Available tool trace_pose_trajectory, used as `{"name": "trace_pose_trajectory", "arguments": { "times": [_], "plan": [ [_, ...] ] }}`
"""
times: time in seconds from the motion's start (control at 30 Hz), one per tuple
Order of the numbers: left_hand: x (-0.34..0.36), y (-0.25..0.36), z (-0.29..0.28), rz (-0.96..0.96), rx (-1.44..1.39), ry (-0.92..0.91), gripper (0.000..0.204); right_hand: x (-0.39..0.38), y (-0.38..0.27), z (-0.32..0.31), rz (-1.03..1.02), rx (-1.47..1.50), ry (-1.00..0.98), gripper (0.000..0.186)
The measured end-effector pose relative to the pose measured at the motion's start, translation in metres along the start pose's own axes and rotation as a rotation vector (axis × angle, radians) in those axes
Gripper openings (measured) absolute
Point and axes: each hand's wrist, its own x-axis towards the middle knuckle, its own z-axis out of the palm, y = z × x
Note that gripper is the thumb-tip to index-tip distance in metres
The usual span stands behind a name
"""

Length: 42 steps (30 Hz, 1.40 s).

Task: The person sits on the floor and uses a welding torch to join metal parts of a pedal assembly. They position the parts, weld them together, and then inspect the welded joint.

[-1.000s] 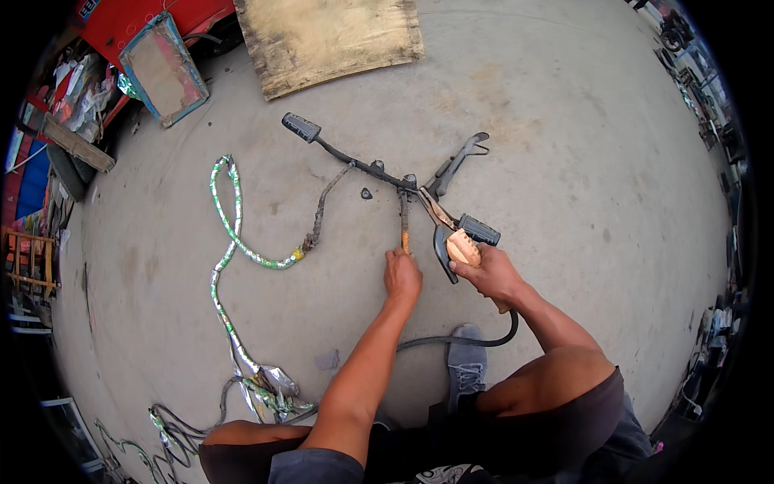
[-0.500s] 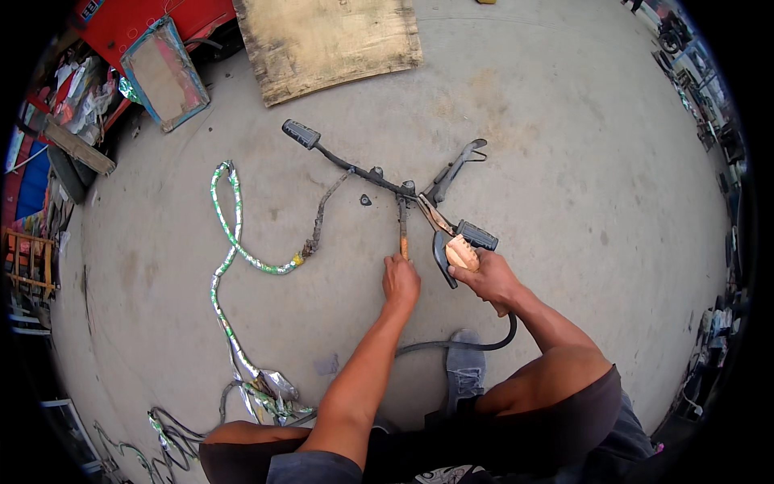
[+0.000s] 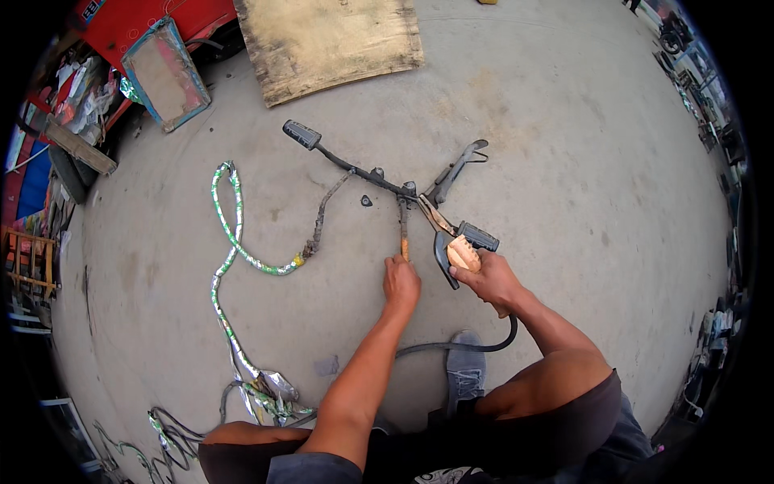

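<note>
Clenched around an orange-ended rod (image 3: 404, 244), the left hand (image 3: 401, 281) sits below the black footpeg bar (image 3: 390, 185) lying on concrete (image 3: 580, 218); rightward, the right hand (image 3: 493, 280) grasps a copper-coloured electrode holder (image 3: 462, 253), its tip by the bar.

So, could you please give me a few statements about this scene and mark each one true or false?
1. The right hand holds a welding electrode holder. True.
2. The left hand is open and holds nothing. False: it is closed on the near end of a partly orange rod.
3. The silver-and-green wrapped cable forms a loop to the left of the motorcycle footrest bar. True.
4. The plywood board lies between the person and the motorcycle footrest bar. False: it lies beyond the bar.
5. A black cable curves from below the right hand toward the grey shoe. True.
</note>
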Motion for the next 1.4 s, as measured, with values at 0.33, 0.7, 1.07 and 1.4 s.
{"name": "trace_pose_trajectory", "arguments": {
  "times": [0.33, 0.7, 1.07, 1.4],
  "plan": [
    [0.002, 0.002, 0.002, -0.022, 0.006, 0.010, 0.025, 0.009, 0.009, 0.005, -0.085, 0.066, 0.002, 0.048],
    [0.003, -0.002, 0.003, 0.011, 0.048, 0.017, 0.022, 0.007, 0.000, 0.003, -0.028, 0.075, -0.041, 0.047],
    [0.003, 0.000, 0.002, -0.009, 0.005, 0.000, 0.024, 0.004, -0.006, -0.001, 0.047, 0.113, -0.091, 0.046],
    [0.003, 0.000, 0.003, -0.004, 0.007, -0.010, 0.022, 0.012, 0.007, 0.000, 0.235, 0.501, -0.189, 0.047]
  ]
}}
